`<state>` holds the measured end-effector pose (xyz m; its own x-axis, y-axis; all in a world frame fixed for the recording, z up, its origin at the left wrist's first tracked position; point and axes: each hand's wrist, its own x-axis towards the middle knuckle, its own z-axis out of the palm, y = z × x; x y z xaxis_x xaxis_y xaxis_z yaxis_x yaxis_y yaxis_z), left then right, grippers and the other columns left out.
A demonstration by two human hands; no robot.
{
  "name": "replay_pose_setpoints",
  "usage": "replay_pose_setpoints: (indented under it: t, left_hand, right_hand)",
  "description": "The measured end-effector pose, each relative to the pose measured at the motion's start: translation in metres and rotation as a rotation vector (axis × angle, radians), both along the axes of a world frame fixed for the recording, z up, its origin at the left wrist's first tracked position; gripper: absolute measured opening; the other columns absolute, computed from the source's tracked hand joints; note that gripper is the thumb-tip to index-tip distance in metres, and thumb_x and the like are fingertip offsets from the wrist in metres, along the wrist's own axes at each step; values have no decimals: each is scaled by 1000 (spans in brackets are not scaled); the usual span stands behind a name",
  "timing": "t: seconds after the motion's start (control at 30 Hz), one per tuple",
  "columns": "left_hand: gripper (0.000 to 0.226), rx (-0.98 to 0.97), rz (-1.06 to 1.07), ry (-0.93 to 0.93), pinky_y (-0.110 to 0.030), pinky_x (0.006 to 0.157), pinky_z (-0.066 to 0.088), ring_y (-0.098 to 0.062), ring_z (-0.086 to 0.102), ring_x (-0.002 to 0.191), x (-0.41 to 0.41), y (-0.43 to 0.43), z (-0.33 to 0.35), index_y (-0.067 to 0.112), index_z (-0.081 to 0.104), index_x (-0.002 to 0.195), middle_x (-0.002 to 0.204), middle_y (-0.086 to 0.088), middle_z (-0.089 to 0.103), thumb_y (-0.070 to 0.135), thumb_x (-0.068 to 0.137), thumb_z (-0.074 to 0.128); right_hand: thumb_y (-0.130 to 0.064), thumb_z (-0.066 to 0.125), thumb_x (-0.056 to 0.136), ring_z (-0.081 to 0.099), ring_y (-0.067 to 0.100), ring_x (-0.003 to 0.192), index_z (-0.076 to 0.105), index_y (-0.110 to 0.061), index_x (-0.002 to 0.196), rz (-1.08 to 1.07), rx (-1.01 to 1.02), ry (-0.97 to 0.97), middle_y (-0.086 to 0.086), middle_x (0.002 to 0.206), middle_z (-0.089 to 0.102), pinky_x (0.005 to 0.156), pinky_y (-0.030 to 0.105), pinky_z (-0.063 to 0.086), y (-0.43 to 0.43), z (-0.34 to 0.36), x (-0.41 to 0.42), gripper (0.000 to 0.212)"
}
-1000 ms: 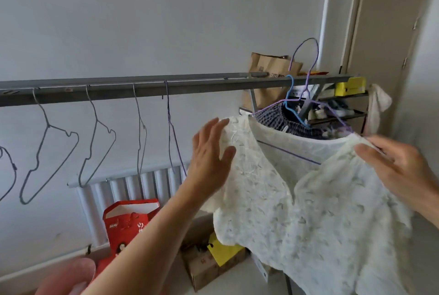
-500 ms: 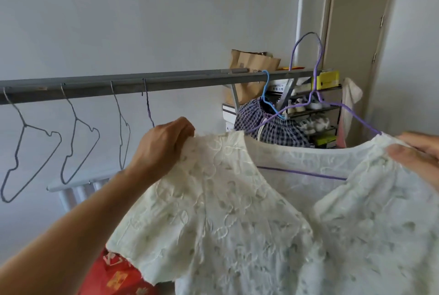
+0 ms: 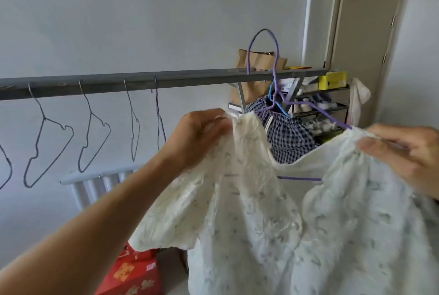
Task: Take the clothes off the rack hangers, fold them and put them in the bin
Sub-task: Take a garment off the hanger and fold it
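Two hands, left hand (image 3: 202, 135) and right hand (image 3: 403, 154), clamp the shoulders of the white blouse (image 3: 261, 223) near the rack (image 3: 166, 79): the unhanging step. Next, the purple hanger (image 3: 299, 178) inside probably needs slipping out through the neck.

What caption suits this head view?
Left hand and right hand grip a white blouse on its purple hanger by the grey rail.

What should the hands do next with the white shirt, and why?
Probably slide one shoulder of the white top off the purple hanger. The left hand and the right hand each grip a shoulder, but the hanger's bar shows inside the neckline, so the top cannot be folded yet.
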<state>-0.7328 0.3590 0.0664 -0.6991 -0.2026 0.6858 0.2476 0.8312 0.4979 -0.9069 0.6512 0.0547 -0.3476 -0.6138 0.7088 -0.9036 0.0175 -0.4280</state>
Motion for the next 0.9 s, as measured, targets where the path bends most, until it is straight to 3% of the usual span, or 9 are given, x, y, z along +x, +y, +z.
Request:
replay_pose_setpoints:
  t: [0.07, 0.17, 0.27, 0.3, 0.47, 0.6, 0.67, 0.8, 0.9]
  left_hand:
    - [36, 54, -5, 2, -20, 51, 35, -3, 39, 54, 3, 2, -3, 23, 56, 63, 57, 13, 44, 20, 99, 55]
    - [32, 7, -61, 6, -24, 58, 41, -4, 48, 64, 15, -4, -5, 7, 65, 77, 68, 5, 55, 27, 98, 54]
    - [43, 43, -30, 68, -27, 59, 42, -8, 50, 65, 27, -15, -10, 0, 63, 76, 71, -10, 58, 37, 97, 56]
    - [45, 70, 4, 91, -27, 57, 42, -9, 50, 64, 31, -19, -12, 2, 63, 74, 69, -11, 57, 40, 96, 57]
    - [40, 195, 172, 140, -25, 54, 40, -7, 46, 56, 43, -33, -23, 13, 57, 66, 59, 11, 50, 42, 93, 59]
    - [42, 294, 146, 139, -35, 62, 45, -14, 51, 62, 43, -40, -33, 5, 63, 73, 66, 2, 56, 44, 90, 57]
    - [43, 382, 126, 138, -40, 65, 49, -17, 55, 65, 44, -39, -34, 2, 67, 79, 70, -5, 60, 44, 88, 59]
    - [46, 475, 126, 119, -42, 61, 51, -20, 58, 63, 45, -37, -33, 5, 68, 79, 70, -9, 62, 51, 82, 62]
    - [37, 398, 172, 136, -26, 53, 47, -10, 53, 54, 44, -35, -34, 7, 65, 69, 60, 4, 59, 36, 93, 63]
  right_hand:
    - [-37, 60, 90, 27, 4, 43, 56, 4, 66, -34, -16, -14, 1, 48, 31, 41, 14, 20, -9, -2, 0, 48]
    - [-23, 61, 92, 27, 1, 47, 41, 9, 59, 3, -17, -95, -9, 51, 27, 43, 15, 21, -15, -10, -7, 50]
    - [-41, 63, 91, 43, 17, 65, 55, 19, 82, 55, -152, -261, 37, 72, 47, 52, 20, 34, -19, -20, -23, 61]
    - [-45, 61, 91, 44, 17, 71, 55, 19, 89, 46, -225, -304, 42, 81, 51, 57, 16, 37, -20, -24, -28, 64]
    - [-72, 58, 78, 42, 22, 79, 50, 11, 80, 9, -278, -443, 10, 81, 48, 70, 36, 31, -33, -48, -45, 84]
    - [-85, 61, 62, 45, 20, 80, 58, 18, 84, -107, -424, -554, 33, 76, 57, 70, 33, 36, -53, -65, -56, 105]
    - [-88, 62, 54, 48, 21, 79, 55, 22, 91, -134, -441, -637, 28, 78, 57, 64, 27, 41, -61, -69, -58, 117]
    - [-82, 64, 62, 49, 12, 58, 61, -8, 77, -161, -515, -792, 3, 61, 54, 51, 20, 39, -81, -75, -61, 75]
    - [-20, 57, 97, 52, 7, 56, 61, 4, 68, -182, -328, -702, 11, 58, 63, 54, 21, 40, -93, -86, -62, 37]
